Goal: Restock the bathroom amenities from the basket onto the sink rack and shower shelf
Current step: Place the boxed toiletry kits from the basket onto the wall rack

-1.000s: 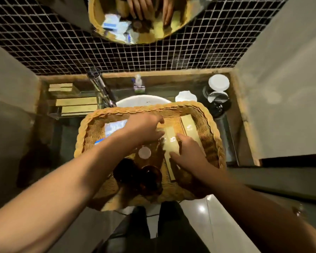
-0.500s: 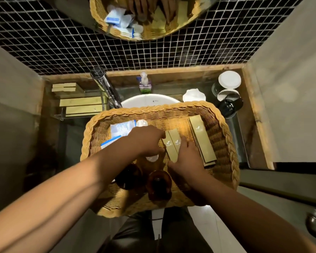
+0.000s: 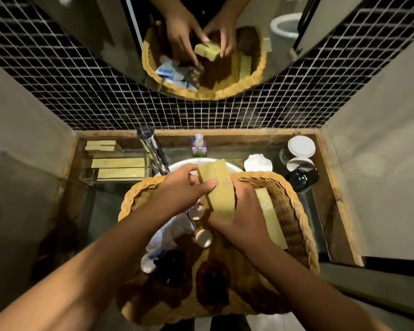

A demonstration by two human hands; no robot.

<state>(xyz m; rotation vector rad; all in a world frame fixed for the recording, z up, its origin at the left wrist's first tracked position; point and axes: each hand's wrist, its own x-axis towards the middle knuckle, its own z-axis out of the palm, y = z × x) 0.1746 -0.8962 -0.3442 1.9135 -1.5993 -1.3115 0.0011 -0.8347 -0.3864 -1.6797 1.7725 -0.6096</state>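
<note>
A woven wicker basket (image 3: 294, 211) rests over the sink. Both my hands grip a pair of long gold boxes (image 3: 219, 185), lifted above the basket's far rim and side by side. My left hand (image 3: 184, 187) clamps their left side with the thumb on top. My right hand (image 3: 239, 218) holds their near end. More gold boxes (image 3: 270, 218) lie along the basket's right side. White sachets (image 3: 170, 232), small white-capped bottles (image 3: 203, 237) and dark brown bottles (image 3: 213, 280) lie in the basket. A clear sink rack (image 3: 91, 179) at the left holds several gold boxes (image 3: 118, 168).
A chrome tap (image 3: 152, 149) rises behind the white basin (image 3: 184, 163). A small soap dispenser (image 3: 198, 146) stands at the back ledge, a white dish (image 3: 257, 163) and covered glasses (image 3: 300, 161) at the right. The mirror (image 3: 261, 75) above reflects the basket and hands.
Both hands have lifted the two gold boxes out of the basket bottom and up toward its far rim. The view has moved closer to the sink.
</note>
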